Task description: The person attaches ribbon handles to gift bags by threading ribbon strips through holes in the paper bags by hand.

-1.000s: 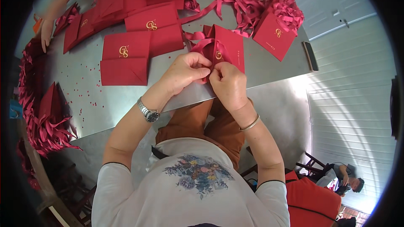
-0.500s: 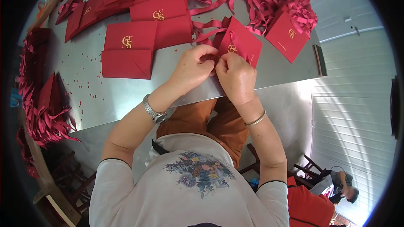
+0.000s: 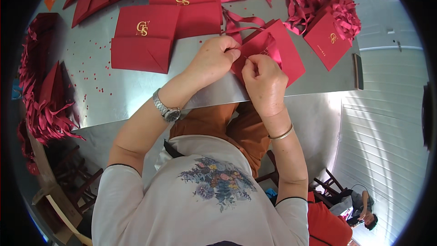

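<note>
Both hands have closed in tighter than a moment ago: the left hand (image 3: 213, 59) and right hand (image 3: 264, 82) now pinch the red ribbon (image 3: 241, 23) at the mouth of the red paper bag (image 3: 277, 54), which has tipped flatter on the surface (image 3: 114, 91) under them. Flat red bags (image 3: 145, 38) lie beyond the left hand.
</note>
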A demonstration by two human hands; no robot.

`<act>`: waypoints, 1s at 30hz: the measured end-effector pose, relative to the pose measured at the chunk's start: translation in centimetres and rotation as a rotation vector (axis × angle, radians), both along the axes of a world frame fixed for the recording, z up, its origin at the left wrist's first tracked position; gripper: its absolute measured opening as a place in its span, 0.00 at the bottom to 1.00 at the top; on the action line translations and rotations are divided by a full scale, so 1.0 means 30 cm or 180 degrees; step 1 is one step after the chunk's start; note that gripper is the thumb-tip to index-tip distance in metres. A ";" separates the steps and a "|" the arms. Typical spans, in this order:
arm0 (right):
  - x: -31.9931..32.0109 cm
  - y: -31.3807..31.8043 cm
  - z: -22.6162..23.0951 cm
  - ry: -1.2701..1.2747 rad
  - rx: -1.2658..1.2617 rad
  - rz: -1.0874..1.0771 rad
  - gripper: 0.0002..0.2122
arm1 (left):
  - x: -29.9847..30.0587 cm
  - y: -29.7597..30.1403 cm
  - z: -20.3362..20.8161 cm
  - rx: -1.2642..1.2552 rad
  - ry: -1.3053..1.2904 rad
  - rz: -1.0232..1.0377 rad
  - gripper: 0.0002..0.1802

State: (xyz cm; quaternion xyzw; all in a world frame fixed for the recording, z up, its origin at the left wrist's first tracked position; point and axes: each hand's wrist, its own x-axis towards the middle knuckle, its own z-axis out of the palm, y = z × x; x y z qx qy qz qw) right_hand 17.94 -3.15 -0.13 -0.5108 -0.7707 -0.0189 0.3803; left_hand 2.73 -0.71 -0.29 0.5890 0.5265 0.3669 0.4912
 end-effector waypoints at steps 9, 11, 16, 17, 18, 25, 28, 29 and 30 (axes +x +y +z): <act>-0.028 -0.010 0.007 0.0221 -0.0278 -0.0106 0.02 | -0.008 0.003 -0.008 -0.0104 -0.0199 -0.0116 0.11; -0.034 -0.013 0.021 0.0342 -0.0491 -0.0189 0.02 | -0.011 0.002 -0.012 -0.0138 -0.0297 -0.0115 0.11; -0.017 -0.014 0.019 0.0713 -0.0663 -0.0094 0.02 | -0.012 0.002 -0.006 -0.0448 -0.0493 -0.0103 0.11; -0.018 -0.013 0.020 0.0757 -0.0669 -0.0084 0.02 | -0.013 0.003 -0.004 -0.0454 -0.0492 -0.0103 0.11; -0.018 -0.014 0.018 0.0758 -0.0675 -0.0084 0.02 | -0.012 0.003 -0.003 -0.0456 -0.0494 -0.0089 0.11; -0.010 -0.015 0.012 0.1140 -0.0799 -0.0150 0.01 | -0.004 -0.001 0.011 -0.0440 -0.0486 -0.0077 0.11; -0.028 -0.014 0.015 0.0951 -0.0863 -0.0263 0.01 | -0.016 -0.002 -0.002 -0.0373 -0.0447 -0.0060 0.11; -0.029 -0.015 0.015 0.0894 -0.0904 -0.0336 0.01 | -0.015 -0.002 -0.004 -0.0374 -0.0441 -0.0061 0.11; -0.027 -0.013 0.014 0.0899 -0.0905 -0.0337 0.01 | -0.014 -0.002 -0.007 -0.0305 -0.0386 -0.0095 0.11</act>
